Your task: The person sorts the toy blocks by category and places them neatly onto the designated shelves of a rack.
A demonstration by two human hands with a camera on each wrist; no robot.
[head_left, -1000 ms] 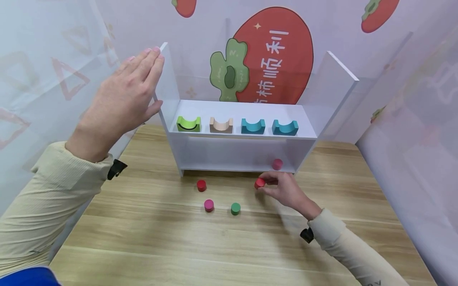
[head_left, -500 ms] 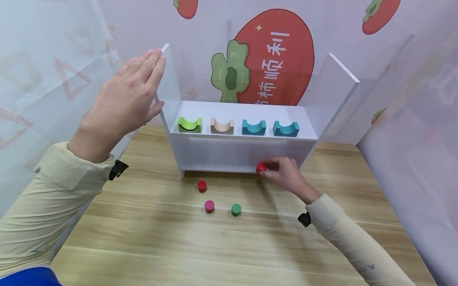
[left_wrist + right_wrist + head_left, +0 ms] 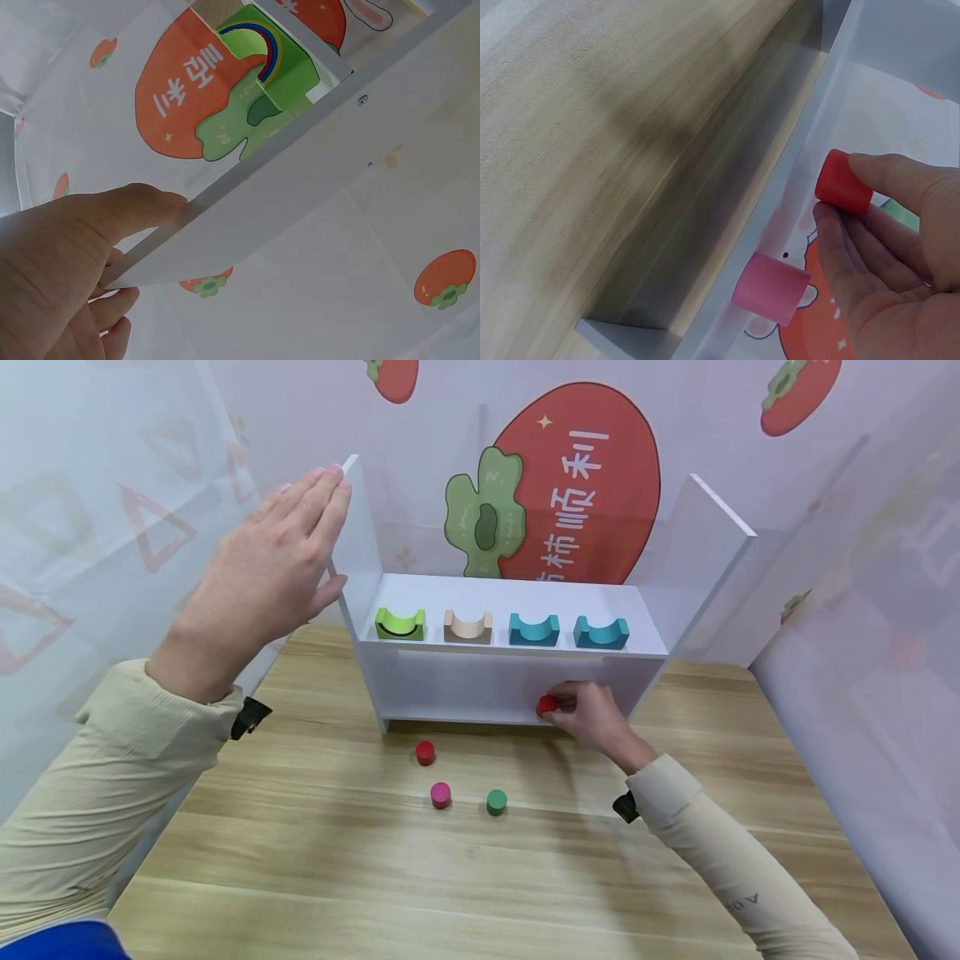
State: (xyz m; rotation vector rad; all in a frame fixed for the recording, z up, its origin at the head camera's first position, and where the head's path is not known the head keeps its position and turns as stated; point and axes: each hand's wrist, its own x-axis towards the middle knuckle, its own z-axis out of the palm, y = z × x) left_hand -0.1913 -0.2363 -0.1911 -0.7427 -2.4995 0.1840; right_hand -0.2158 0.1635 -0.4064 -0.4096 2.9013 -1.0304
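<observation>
My left hand [image 3: 262,552] grips the left side panel [image 3: 247,202] of a white two-level shelf [image 3: 517,591], the thumb on one side and fingers on the other. At the right part of the lower board, my right hand [image 3: 596,717] pinches a small red cylinder block [image 3: 844,182] between thumb and fingertips. Whether the block touches the board, I cannot tell. Beside it on that board is a pink cylinder block [image 3: 771,288], hidden behind the hand in the head view. Another red cylinder [image 3: 425,752], a magenta cylinder [image 3: 441,795] and a green cylinder [image 3: 497,802] stand on the table.
Along the upper board sit a green arch block [image 3: 400,625], a beige arch block [image 3: 468,627] and two teal ones [image 3: 534,631], hollows upward. Printed cloth [image 3: 420,485] hangs behind and beside the wooden table [image 3: 375,877].
My right hand has carried the red cylinder from the tabletop before the shelf up and back to the lower board. The left hand keeps its place on the panel.
</observation>
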